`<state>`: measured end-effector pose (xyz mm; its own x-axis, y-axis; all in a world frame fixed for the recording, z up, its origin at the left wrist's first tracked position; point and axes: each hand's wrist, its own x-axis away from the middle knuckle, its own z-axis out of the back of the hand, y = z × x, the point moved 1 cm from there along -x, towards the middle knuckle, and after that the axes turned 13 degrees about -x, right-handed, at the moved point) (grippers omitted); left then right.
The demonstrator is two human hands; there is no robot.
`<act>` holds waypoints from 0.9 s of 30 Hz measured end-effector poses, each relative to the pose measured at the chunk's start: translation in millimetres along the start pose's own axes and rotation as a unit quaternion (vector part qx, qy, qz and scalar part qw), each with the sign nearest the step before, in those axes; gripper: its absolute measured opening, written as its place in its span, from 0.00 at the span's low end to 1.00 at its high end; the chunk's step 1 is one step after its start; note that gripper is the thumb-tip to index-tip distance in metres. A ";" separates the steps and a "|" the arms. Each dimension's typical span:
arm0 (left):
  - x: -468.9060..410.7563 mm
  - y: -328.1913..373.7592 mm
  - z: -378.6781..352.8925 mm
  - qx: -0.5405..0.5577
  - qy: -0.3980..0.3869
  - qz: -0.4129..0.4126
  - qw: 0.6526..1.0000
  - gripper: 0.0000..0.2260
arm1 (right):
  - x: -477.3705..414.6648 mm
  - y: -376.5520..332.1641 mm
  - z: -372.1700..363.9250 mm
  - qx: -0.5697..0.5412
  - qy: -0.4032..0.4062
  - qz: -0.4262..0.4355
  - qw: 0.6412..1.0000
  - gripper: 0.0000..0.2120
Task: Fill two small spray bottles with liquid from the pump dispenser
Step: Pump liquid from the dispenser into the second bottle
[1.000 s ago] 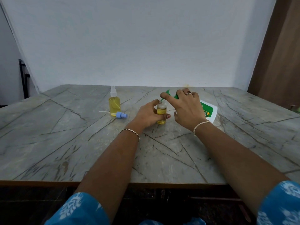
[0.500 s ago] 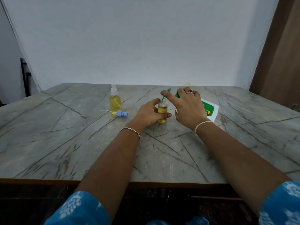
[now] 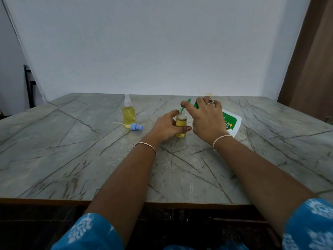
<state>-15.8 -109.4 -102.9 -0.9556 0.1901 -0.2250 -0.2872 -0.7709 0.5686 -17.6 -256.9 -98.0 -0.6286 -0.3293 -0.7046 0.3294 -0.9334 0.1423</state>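
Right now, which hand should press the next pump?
Right. The right hand holds the green pump head of the white dispenser, its spout at the small clear bottle, which the left hand grips.
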 end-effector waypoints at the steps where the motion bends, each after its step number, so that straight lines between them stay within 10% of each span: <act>1: 0.1 0.0 -0.1 0.001 0.000 0.000 1.000 0.38 | 0.7 0.8 0.1 0.002 0.001 0.003 1.000 0.36; 27: 5.2 4.6 1.7 -0.018 0.001 0.010 1.000 0.38 | 2.8 9.2 2.5 -0.010 -0.017 0.018 1.000 0.37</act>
<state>-22.2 -110.9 -100.1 -0.9611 0.1725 -0.2159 -0.2652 -0.7954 0.5450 -18.0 -266.8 -97.0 -0.6399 -0.3678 -0.6747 0.3664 -0.9178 0.1528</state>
